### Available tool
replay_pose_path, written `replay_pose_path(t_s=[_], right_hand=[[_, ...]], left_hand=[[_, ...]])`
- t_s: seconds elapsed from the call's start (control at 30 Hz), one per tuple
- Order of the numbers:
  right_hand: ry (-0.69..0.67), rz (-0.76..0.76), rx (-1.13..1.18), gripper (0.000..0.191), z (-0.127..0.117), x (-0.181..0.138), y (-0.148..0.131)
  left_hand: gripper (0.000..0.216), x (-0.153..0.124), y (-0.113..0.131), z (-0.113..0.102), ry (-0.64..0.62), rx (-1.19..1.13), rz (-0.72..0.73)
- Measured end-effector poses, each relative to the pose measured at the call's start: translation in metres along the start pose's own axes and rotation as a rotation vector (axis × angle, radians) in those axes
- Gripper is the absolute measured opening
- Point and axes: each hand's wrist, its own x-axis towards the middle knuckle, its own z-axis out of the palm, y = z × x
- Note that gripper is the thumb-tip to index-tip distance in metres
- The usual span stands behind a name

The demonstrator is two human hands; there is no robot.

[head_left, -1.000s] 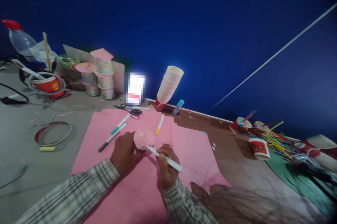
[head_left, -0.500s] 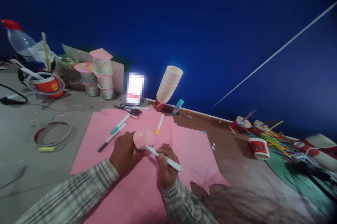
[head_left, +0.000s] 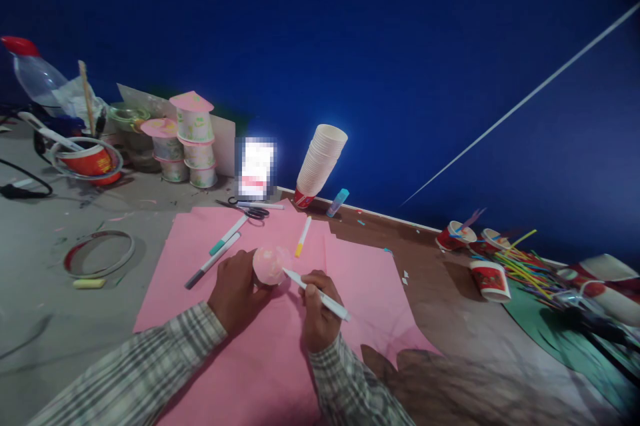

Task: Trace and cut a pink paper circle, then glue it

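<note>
My left hand (head_left: 239,293) is closed on the edge of a round pink paper piece (head_left: 270,265) with pale, yellowish marks on it. I cannot tell whether anything lies under that piece. In my right hand (head_left: 321,311) is a white marker (head_left: 334,307), its tip at the right edge of the round piece. Both hands are above large pink paper sheets (head_left: 240,373). A yellow-tipped marker (head_left: 303,237) lies just beyond them. Further left rest a grey-capped marker (head_left: 213,261), a green-capped marker (head_left: 229,235) and black-handled scissors (head_left: 256,213).
Stacked decorated cups (head_left: 200,155) with pink tops stand at the back left. A leaning tower of paper cups (head_left: 321,163) and a glue stick (head_left: 339,202) are by the wall. Tape roll (head_left: 133,253) lies left; coloured straws (head_left: 533,273) and a tipped cup (head_left: 491,281) lie right.
The marker in my right hand has shifted slightly up and right, its tip going from the lower part of the round piece to its right edge. My left hand stays in place.
</note>
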Motion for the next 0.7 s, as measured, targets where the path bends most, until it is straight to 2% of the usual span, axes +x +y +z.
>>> replay_pose_path(t_s=[0.7], right_hand=[[-0.009,0.021,0.041,0.016,0.0013,0.0001,0.0009]], left_hand=[[0.024,0.0003,0.0007,-0.0003,-0.002,0.010,-0.008]])
